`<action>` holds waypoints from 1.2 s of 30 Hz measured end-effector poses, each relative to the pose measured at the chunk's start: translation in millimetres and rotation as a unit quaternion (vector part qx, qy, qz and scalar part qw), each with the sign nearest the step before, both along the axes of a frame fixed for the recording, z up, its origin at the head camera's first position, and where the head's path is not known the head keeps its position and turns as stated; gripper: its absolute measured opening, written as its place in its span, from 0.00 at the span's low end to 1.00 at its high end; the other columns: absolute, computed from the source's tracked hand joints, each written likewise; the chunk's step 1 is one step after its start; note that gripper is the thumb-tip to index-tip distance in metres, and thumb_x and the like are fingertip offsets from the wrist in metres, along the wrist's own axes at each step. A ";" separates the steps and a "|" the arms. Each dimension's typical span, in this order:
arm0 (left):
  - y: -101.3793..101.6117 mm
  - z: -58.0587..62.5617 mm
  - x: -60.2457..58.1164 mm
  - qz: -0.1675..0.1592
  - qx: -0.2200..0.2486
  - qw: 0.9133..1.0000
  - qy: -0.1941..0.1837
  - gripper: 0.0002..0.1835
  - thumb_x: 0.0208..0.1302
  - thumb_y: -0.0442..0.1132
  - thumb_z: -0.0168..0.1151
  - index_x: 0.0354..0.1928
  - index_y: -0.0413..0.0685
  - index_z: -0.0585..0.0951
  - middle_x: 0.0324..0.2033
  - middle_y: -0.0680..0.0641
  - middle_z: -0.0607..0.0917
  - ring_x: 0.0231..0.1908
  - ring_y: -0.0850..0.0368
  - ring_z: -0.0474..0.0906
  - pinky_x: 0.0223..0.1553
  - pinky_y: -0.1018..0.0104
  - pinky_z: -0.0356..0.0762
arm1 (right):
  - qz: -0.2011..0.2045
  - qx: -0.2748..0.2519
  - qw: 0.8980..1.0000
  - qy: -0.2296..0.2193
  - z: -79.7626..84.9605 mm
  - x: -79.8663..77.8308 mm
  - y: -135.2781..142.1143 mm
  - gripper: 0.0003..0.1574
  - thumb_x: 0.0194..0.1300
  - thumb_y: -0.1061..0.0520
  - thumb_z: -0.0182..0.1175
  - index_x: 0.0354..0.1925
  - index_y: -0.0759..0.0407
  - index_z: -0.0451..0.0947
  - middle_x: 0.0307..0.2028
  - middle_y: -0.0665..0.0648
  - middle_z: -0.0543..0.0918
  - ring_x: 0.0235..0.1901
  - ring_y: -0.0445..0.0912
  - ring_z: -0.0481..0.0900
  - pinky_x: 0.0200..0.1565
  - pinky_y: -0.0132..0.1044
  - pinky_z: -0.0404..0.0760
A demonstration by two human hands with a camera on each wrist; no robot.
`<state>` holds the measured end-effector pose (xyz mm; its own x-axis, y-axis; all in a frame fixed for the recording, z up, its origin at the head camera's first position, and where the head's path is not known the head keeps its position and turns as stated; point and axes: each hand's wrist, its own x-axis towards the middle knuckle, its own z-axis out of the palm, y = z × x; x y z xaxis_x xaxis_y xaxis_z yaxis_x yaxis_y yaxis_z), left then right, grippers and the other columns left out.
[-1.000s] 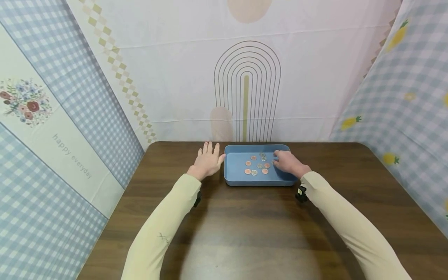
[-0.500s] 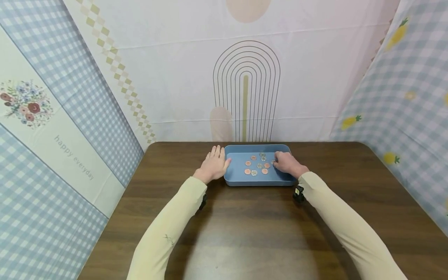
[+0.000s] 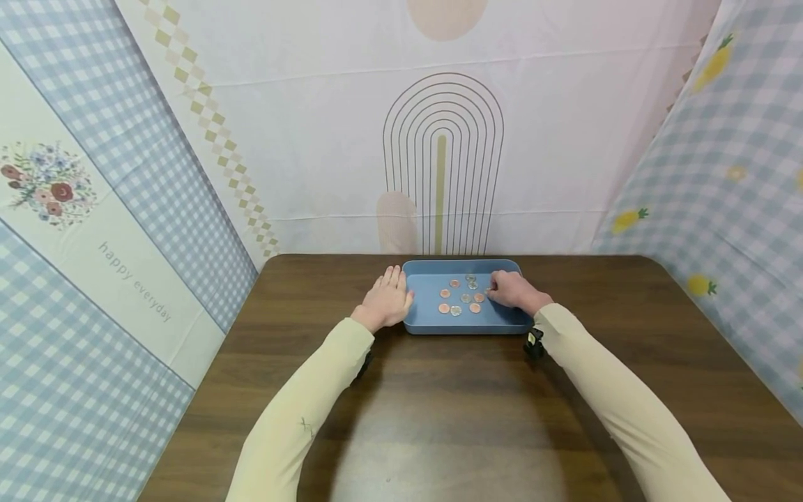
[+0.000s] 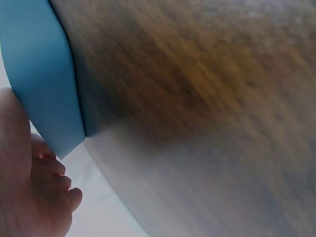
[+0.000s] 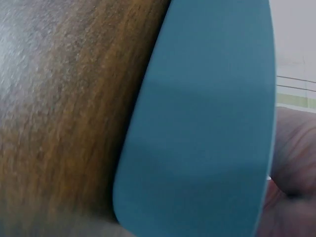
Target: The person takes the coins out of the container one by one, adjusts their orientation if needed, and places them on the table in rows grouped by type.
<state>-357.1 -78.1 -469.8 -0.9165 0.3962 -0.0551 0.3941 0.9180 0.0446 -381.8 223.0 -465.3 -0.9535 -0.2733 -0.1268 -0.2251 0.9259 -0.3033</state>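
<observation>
A shallow blue tray (image 3: 422, 300) lies at the far edge of the table, with several copper-coloured coins (image 3: 444, 308) and silver-coloured coins (image 3: 456, 311) spread over its floor. My left hand (image 3: 384, 301) rests against the tray's left rim, fingers straight and thumb over the edge. Inside the right part of the tray, my right hand (image 3: 513, 289) has its fingers curled and pinches a small silver-coloured coin (image 3: 488, 292), mostly hidden by the fingertips. Both wrist views show the tray's outer wall (image 4: 44, 69) close up; there the right hand (image 5: 296, 153) is partly behind it.
The dark wooden table (image 3: 439, 390) extends in front of the tray and to both sides. A white printed cloth (image 3: 326, 139) hangs directly behind it. Checked cloths hang at the left (image 3: 125, 90) and right (image 3: 709, 195).
My left hand has moved right, from beside the tray onto its left rim. My right fingers have closed on a silver-coloured coin. The other coins look unmoved.
</observation>
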 end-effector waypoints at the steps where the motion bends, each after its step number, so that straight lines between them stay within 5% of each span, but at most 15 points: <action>1: 0.2 0.8 -0.3 -0.001 -0.003 1.000 -0.001 0.35 0.78 0.52 0.31 0.76 0.34 0.50 0.77 0.35 0.49 0.77 0.42 0.43 0.77 0.51 0.48 | -0.001 -0.001 1.000 0.001 -0.2 -0.3 -0.5 0.10 0.68 0.56 0.59 0.32 0.61 0.74 0.26 0.57 0.76 0.25 0.46 0.73 0.27 0.34 0.69; 20: 2.2 1.9 -1.7 -0.006 -0.005 1.000 0.000 0.34 0.77 0.50 0.33 0.75 0.33 0.52 0.76 0.34 0.50 0.77 0.41 0.44 0.77 0.51 0.49 | -0.023 -0.031 0.998 -0.048 2.7 -1.4 -3.5 0.11 0.68 0.57 0.58 0.40 0.64 0.71 0.30 0.58 0.75 0.21 0.44 0.74 0.22 0.32 0.71; 27: 2.0 2.0 -1.0 -0.004 -0.006 1.000 0.003 0.34 0.77 0.50 0.33 0.75 0.32 0.52 0.76 0.34 0.49 0.77 0.41 0.45 0.77 0.52 0.48 | -0.016 -0.040 0.999 -0.006 -2.6 -1.7 -6.1 0.09 0.65 0.59 0.58 0.40 0.62 0.69 0.32 0.58 0.73 0.31 0.49 0.72 0.31 0.36 0.68; 36: 4.1 1.3 -2.3 -0.003 -0.008 1.000 0.004 0.34 0.76 0.49 0.32 0.75 0.32 0.52 0.76 0.35 0.49 0.77 0.41 0.46 0.77 0.52 0.48 | 0.004 -0.091 0.995 0.044 -8.0 4.2 -4.0 0.07 0.65 0.61 0.60 0.37 0.59 0.70 0.33 0.57 0.77 0.32 0.49 0.73 0.34 0.38 0.72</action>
<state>-359.4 -74.0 -468.4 -0.9146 0.4007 -0.0541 0.3998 0.9162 0.0275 -377.6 219.0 -473.3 -0.9564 -0.2918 0.0100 -0.2656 0.8553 -0.4450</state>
